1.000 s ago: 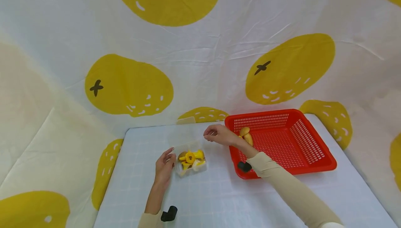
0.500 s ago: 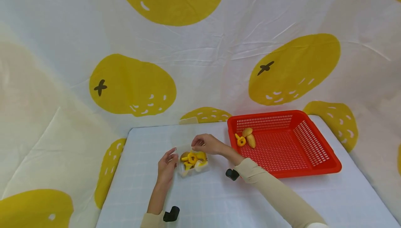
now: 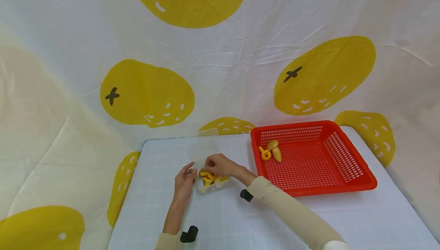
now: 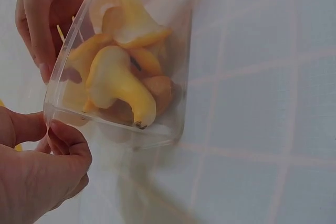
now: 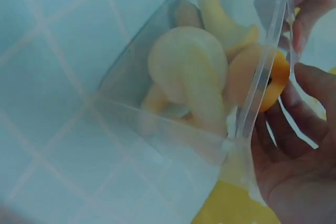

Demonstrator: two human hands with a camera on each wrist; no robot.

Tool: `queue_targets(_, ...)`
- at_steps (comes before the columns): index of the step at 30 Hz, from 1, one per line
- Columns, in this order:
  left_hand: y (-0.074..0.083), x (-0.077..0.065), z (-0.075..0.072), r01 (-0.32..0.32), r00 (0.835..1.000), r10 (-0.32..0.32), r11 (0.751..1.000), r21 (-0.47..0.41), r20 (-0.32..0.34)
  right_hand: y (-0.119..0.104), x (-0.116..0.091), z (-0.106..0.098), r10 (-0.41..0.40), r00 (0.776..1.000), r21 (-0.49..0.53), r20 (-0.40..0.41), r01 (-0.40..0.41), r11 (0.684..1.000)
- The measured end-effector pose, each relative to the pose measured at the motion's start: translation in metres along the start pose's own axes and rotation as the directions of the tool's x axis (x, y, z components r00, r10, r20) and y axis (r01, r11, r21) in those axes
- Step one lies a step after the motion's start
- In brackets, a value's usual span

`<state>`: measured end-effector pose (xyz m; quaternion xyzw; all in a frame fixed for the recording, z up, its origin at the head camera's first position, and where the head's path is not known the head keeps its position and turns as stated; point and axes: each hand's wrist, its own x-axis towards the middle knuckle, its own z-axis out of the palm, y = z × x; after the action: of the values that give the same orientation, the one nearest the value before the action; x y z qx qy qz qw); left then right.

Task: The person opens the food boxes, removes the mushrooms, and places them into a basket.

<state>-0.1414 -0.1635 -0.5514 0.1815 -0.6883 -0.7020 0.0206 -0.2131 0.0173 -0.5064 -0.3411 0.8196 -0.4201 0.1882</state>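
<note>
A clear plastic box (image 3: 201, 187) on the table holds several yellow and brown toy mushrooms (image 3: 209, 181). My left hand (image 3: 183, 183) is at the box's left side; in the left wrist view, its thumb and finger pinch the rim at a corner. From the right, my right hand (image 3: 220, 165) reaches over the box, fingers bent down among the mushrooms. In the right wrist view, its fingers are beside an orange mushroom (image 5: 275, 80) at the box's opening, partly behind it. Whether they grip that mushroom is hidden.
A red perforated basket (image 3: 311, 189) stands on the table to the right. At its left end lie a small orange mushroom (image 3: 266, 155) and a brown mushroom (image 3: 276, 154). The box's clear lid (image 3: 207, 145) stands raised at the back. A fruit-print cloth (image 3: 233, 89) hangs behind the table.
My right hand has moved left from beside the basket and down into the box, uncovering the orange mushroom in the basket. The left hand stays at the box.
</note>
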Motion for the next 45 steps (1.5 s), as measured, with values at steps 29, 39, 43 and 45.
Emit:
queue_targets(29, 0.002, -0.005, -0.003, -0.021, 1.000, 0.021, 1.000, -0.009, 0.022, -0.008, -0.040, -0.057, 0.037, 0.999, -0.015, -0.007, -0.037, 0.999)
queue_targets(39, 0.001, -0.003, -0.004, -0.019, 0.999, 0.019, 1.000, -0.003, 0.031, 0.007, -0.069, -0.091, 0.115, 0.991, 0.106, -0.061, -0.108, 0.988)
queue_targets(43, 0.001, -0.003, -0.002, -0.025, 0.999, 0.025, 1.000, 0.011, 0.022, 0.012, -0.084, -0.105, 0.163, 0.984, 0.155, -0.078, -0.150, 0.977)
queue_targets(45, 0.001, -0.003, -0.001, -0.022, 1.000, 0.021, 1.000, 0.023, 0.018, 0.014, -0.091, -0.113, 0.190, 0.978, 0.167, -0.086, -0.174, 0.970)
